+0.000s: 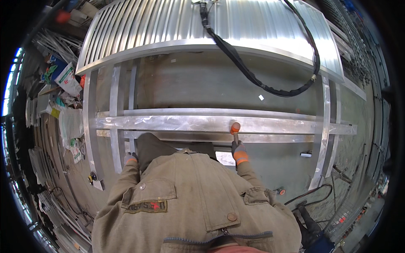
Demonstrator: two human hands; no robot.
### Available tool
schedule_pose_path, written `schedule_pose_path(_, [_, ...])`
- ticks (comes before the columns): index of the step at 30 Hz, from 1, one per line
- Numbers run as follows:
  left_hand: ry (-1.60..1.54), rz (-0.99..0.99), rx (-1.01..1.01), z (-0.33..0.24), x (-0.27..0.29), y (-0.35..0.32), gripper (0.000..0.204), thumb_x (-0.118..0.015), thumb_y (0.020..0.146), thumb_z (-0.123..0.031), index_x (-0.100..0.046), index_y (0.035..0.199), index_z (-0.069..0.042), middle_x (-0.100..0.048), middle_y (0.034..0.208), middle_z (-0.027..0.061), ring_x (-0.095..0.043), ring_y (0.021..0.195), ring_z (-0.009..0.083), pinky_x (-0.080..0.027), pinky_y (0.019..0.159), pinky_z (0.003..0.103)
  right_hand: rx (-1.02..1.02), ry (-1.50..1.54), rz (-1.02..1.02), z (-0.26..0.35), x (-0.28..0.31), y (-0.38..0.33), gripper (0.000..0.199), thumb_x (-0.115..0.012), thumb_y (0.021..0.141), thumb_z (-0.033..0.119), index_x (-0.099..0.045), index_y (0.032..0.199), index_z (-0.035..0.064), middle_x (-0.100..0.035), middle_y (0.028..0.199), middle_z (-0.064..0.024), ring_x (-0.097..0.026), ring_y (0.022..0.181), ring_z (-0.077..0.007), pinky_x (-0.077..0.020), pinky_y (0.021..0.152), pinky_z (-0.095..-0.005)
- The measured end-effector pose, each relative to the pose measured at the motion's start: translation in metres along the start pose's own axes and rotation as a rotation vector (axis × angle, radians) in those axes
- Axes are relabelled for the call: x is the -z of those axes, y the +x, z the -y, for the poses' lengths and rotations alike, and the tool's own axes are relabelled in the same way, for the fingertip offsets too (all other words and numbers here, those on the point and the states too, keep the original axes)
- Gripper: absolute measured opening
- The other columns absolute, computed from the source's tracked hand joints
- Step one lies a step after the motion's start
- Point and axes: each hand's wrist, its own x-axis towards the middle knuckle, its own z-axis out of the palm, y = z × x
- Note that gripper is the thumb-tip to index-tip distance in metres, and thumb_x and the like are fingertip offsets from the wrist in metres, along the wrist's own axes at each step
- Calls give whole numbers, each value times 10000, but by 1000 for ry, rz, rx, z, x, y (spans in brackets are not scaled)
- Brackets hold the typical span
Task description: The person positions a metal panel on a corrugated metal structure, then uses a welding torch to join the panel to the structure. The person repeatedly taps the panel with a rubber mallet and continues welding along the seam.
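Observation:
My right hand (239, 152), in a grey and orange work glove, is wrapped round the handle of a mallet (235, 128). The mallet's orange head is over the long metal beam (181, 123) that crosses in front of me. My left hand (130, 158), also gloved, is low at my left side, next to a metal bar (117, 154) of the frame. Its fingers are too small and partly hidden to make out. Beyond the beam lies a large ribbed metal panel (147, 25) resting on the side bars.
A thick black cable (236, 57) loops over the panel's edge. Bags (68, 80) and scrap lie along the left. A tape measure (91, 178) is on the floor at left. At right are a side bar (324, 122), wire mesh (352, 46) and a dark hose (310, 194).

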Motion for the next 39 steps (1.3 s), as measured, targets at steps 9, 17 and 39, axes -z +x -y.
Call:
schedule_pose_path(9, [-10,-356,17,-67,131,75,533,-640,1130,-457,-741,1482,-69,-737,1475,271,-709,1329,492,-576,1110,572,-36,15,90,13,26,25,638,-603,1122,567,-768,1357,-2,-776,1340,-351,-721,1297,-552,-571,1108,-612])
schedule_pose_path(17, [22,-368,-235,-208,178,152,658,-586,1137,-589,-704,1562,-101,-698,1545,251,-654,1430,464,-526,1205,563,-116,162,37,16,21,23,680,-624,1105,593,-794,1299,-37,-777,1288,-378,-717,1281,-566,-571,1098,-600])
schedule_pose_path(39, [-342,-583,-881,-535,276,511,590,-690,1150,-386,-622,1630,-49,-587,1672,253,-571,1523,466,-484,1273,498,-809,69,-216,143,-28,63,864,-434,1160,688,-800,1205,-94,-774,1198,-405,-715,1201,-623,-571,1034,-664])
